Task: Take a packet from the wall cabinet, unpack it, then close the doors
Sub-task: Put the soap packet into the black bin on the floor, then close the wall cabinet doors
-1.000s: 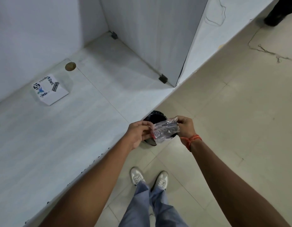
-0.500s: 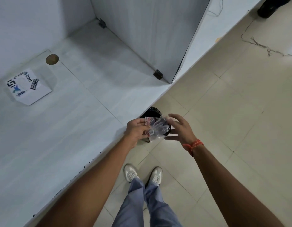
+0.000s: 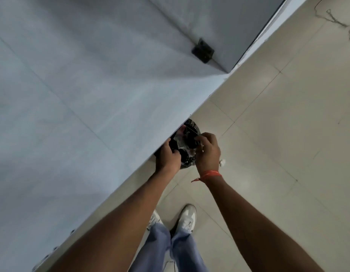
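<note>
A clear plastic packet (image 3: 185, 143) sits between my two hands, just past the edge of the white counter (image 3: 72, 114) and above a black bin (image 3: 191, 127) on the floor. My left hand (image 3: 168, 157) grips the packet's near left side. My right hand (image 3: 207, 150) pinches its right side; an orange thread circles that wrist. What is inside the packet is dark and hard to make out against the bin. The wall cabinet is out of view.
A grey upright panel (image 3: 219, 20) with a black bracket (image 3: 202, 50) stands on the counter at the top. Beige floor tiles (image 3: 278, 124) spread to the right. A small white object (image 3: 222, 162) lies on the floor by my right wrist. My white shoes (image 3: 187, 216) are below.
The view has moved closer and lower over the bin. My right hand, open half a second ago, has come back and closed on the packet. The sticker card has left the view.
</note>
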Tool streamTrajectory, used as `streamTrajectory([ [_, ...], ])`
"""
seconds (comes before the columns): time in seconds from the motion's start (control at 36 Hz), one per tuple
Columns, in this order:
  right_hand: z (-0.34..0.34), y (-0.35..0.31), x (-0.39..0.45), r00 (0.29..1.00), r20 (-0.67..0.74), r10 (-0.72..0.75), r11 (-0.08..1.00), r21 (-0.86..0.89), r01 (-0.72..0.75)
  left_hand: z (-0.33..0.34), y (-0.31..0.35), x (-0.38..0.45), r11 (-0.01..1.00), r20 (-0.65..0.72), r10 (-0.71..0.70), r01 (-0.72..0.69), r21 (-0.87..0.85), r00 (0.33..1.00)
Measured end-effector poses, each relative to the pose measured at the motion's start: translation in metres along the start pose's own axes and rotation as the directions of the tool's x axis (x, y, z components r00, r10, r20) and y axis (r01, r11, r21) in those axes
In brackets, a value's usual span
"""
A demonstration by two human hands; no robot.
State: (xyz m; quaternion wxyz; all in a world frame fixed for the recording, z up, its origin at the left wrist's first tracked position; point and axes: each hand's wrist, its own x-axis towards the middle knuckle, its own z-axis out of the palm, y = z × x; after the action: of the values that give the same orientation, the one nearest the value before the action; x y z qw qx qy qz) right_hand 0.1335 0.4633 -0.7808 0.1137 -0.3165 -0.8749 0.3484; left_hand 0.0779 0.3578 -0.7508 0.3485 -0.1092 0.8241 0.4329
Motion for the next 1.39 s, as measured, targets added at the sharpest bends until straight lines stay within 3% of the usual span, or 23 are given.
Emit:
streamTrajectory([
  [0.06, 0.036, 0.020, 0.011, 0.983, 0.174, 0.057, 0.997, -0.061, -0.047, 0.010, -0.013, 0.021, 1.000, -0.029, 0.003, -0.003, 0.008, 1.000],
  [0.14, 0.077, 0.045, 0.016, 0.841, 0.524, 0.136, 0.965, -0.264, 0.008, 0.019, -0.025, 0.041, 1.000, -0.059, 0.012, -0.012, 0.001, 0.998],
  [0.19, 0.086, 0.056, 0.017, 0.759, 0.624, 0.185, 0.951, -0.307, 0.020, 0.023, -0.028, 0.048, 1.000, -0.061, 0.031, -0.032, -0.001, 0.998],
  [0.22, 0.086, 0.058, 0.016, 0.756, 0.628, 0.184, 0.954, -0.301, 0.017, 0.023, -0.029, 0.050, 0.999, -0.055, 0.035, -0.035, -0.004, 0.998],
  [0.36, 0.050, 0.048, 0.006, 0.857, 0.506, 0.101, 0.985, -0.172, -0.015, 0.011, -0.029, 0.030, 0.998, -0.059, 0.054, -0.052, 0.036, 0.997],
  [0.5, -0.028, 0.003, 0.007, 0.932, 0.360, 0.037, 0.999, -0.048, -0.021, -0.018, 0.014, -0.033, 0.997, -0.027, 0.074, -0.073, 0.034, 0.997],
  [0.58, -0.074, -0.036, 0.004, 0.948, 0.312, 0.060, 0.998, 0.016, -0.068, -0.036, 0.043, -0.073, 0.990, -0.015, 0.141, -0.140, 0.029, 0.990],
  [0.72, -0.138, -0.094, -0.012, 0.955, 0.296, 0.006, 0.999, 0.050, -0.021, -0.074, 0.088, -0.141, 0.987, -0.037, 0.160, -0.160, -0.001, 0.986],
  [1.0, -0.219, -0.183, -0.049, 0.971, 0.229, -0.064, 0.982, 0.190, 0.020, -0.151, 0.124, -0.228, 0.941, -0.109, 0.276, -0.291, -0.174, 0.955],
  [1.22, -0.291, -0.298, -0.066, 0.984, 0.072, -0.165, 0.904, 0.409, 0.122, -0.251, 0.181, -0.300, 0.829, -0.288, 0.462, -0.524, -0.196, 0.839],
  [1.39, -0.349, -0.388, -0.086, 0.961, -0.065, -0.270, 0.810, 0.524, 0.263, -0.315, 0.226, -0.370, 0.705, -0.404, 0.587, -0.688, -0.170, 0.701],
])
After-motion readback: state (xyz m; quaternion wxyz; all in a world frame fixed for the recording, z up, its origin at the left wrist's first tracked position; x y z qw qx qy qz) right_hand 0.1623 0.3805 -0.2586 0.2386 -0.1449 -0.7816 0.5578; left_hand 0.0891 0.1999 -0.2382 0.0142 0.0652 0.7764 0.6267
